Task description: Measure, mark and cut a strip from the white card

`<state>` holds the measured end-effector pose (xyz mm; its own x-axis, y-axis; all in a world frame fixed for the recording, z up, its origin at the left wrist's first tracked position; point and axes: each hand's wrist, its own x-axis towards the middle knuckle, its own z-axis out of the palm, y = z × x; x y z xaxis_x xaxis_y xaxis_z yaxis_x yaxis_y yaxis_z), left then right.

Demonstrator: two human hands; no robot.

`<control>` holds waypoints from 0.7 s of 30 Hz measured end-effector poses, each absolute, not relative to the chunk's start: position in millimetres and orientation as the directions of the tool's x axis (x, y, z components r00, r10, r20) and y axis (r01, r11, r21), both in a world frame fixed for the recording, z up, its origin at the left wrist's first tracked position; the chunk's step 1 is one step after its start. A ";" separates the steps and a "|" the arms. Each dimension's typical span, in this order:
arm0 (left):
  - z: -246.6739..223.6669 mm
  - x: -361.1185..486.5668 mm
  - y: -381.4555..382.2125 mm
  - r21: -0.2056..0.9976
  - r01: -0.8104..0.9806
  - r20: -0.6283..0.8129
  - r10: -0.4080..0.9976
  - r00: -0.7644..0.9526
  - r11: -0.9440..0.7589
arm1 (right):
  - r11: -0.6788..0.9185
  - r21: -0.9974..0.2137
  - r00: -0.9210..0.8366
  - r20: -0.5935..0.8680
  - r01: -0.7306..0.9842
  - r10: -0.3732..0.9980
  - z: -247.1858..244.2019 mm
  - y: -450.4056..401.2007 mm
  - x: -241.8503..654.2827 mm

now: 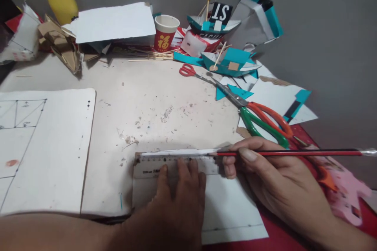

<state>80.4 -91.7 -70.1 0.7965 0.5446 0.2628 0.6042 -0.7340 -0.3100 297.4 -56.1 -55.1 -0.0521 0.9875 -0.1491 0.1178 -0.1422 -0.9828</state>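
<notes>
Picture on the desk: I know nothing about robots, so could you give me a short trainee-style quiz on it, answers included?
1. Multiple choice: what do the fingers of the left hand press on? A) cup B) ruler C) paper boat
2. True or false: the right hand holds the pencil.
3. Short answer: what colours are the handles of the larger scissors?

Key: 1. B; 2. true; 3. orange and green.

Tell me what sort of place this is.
Probably a papercraft workspace, judging by the big scissors with green and orange handles, a teal boat-like model, and a ruler under the left hand.
</notes>
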 end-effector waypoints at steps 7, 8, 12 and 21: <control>-67.5 78.7 -90.5 -0.270 0.601 0.273 0.539 0.797 -0.752 | -0.141 -0.990 -0.039 -0.141 0.021 0.989 -53.6 -54.5 294.3; -67.6 78.7 -90.5 -0.269 0.601 0.276 0.537 0.797 -0.753 | -0.143 -0.990 -0.035 -0.143 0.003 0.989 -53.1 -55.1 293.8; -66.5 78.1 -90.5 -0.273 0.595 0.276 0.531 0.801 -0.756 | -0.130 -0.991 -0.018 -0.129 -0.013 0.991 -52.4 -57.1 292.0; -67.3 75.7 -89.3 -0.223 0.585 0.274 0.526 0.805 -0.780 | -0.116 -0.993 -0.028 -0.116 0.017 0.993 -54.8 -56.4 294.0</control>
<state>75.7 -89.3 -67.3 0.8054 0.5257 0.2740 0.5849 -0.7800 -0.2227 294.0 -56.4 -54.8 -0.0280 0.9928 -0.1163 0.0174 -0.1158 -0.9931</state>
